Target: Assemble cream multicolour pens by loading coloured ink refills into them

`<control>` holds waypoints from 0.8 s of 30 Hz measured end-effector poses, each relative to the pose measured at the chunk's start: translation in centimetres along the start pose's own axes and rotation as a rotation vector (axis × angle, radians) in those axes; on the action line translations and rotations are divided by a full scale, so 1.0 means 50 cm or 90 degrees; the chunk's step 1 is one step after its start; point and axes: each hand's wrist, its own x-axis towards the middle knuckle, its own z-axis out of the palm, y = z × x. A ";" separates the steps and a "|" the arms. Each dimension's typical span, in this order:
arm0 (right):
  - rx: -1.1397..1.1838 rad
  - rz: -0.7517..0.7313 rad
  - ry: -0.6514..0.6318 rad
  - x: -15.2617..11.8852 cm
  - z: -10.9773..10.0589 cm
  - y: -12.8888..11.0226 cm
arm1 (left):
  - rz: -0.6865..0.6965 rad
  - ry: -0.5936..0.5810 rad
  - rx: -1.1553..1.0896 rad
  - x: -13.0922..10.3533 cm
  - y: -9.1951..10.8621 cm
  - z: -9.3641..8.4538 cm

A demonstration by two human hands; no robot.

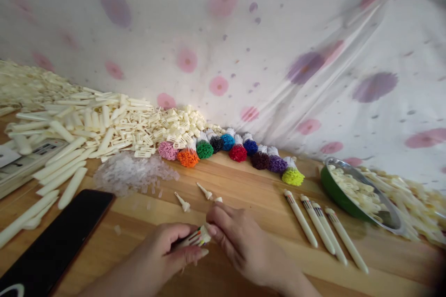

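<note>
Held in my left hand (170, 250) is a cream multicolour pen (195, 238), its slotted end with several coloured sliders pointing right. The fingers wrap round the barrel, most of which they hide. My right hand (242, 241) is closed at that same end, thumb and forefinger pinched together beside a cream part; what they grip is hidden. Just beyond the hands lie small cream pointed pieces, one on the left (183, 203) and another (205, 191) near the right knuckles.
Four finished-looking pens (329, 229) lie at right beside a green bowl (339, 195) of cream parts. Coloured refill bundles (238, 151) line the back. Cream barrels and clips (114, 120), clear bits (132, 174) and a black phone (59, 241) occupy the left. A patterned curtain (223, 41) hangs behind.
</note>
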 end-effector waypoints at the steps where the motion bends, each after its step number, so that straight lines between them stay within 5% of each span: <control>1: -0.006 0.028 0.006 0.002 0.012 0.002 | 0.001 0.002 0.010 0.001 0.000 0.001; 6: 0.067 0.178 0.007 0.005 0.045 0.013 | 0.037 0.038 0.072 0.003 0.004 0.006; 12: 0.044 0.016 -0.014 -0.002 -0.003 0.004 | 0.016 0.030 0.011 0.003 0.009 -0.001; 18: 0.033 0.086 0.007 0.006 0.028 0.016 | 0.021 0.028 0.022 0.000 0.009 0.004; 24: 0.296 0.087 0.134 0.000 0.021 0.030 | 0.007 0.052 -0.069 0.004 0.003 -0.004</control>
